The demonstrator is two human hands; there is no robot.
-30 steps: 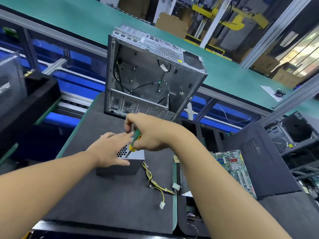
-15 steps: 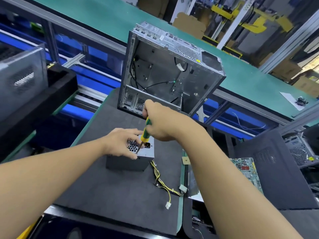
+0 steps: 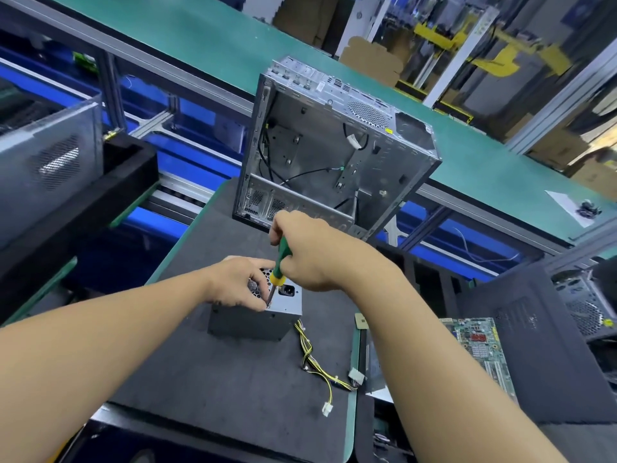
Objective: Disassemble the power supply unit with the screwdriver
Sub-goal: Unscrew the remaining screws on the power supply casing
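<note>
Setting: factory teardown line; a green conveyor belt [image 3: 200, 31] runs behind a workbench topped with a dark foam mat [image 3: 233, 379].
Power supply unit [image 3: 253, 324]: grey metal box lying mid-mat, nearer the mat's right edge than its left. Its yellow-and-black cable bundle [image 3: 310, 355] trails toward the front right corner.
Computer case [image 3: 334, 155]: stripped and open, upright at the mat's back edge, apart from the unit.
Motherboard [image 3: 477, 342]: beyond the mat's right edge.
Right hand [image 3: 310, 252]: fingers wrapped in a fist round the green handle of the screwdriver [image 3: 278, 267]. The shaft slants down-left, its tip at the unit's top face near the front edge.
Left hand [image 3: 238, 284]: fingers curled over the grille top, thumb beside the tip. Whether they pinch a screw cannot be told.
Step in hand (judged): loosening a cover screw.
Technique: align the shaft with the screw's axis and press down firmly while turning, so the tip does not slip out. Brace the box against sliding, keep fingertips off the tip, and catch the freed screw.
</note>
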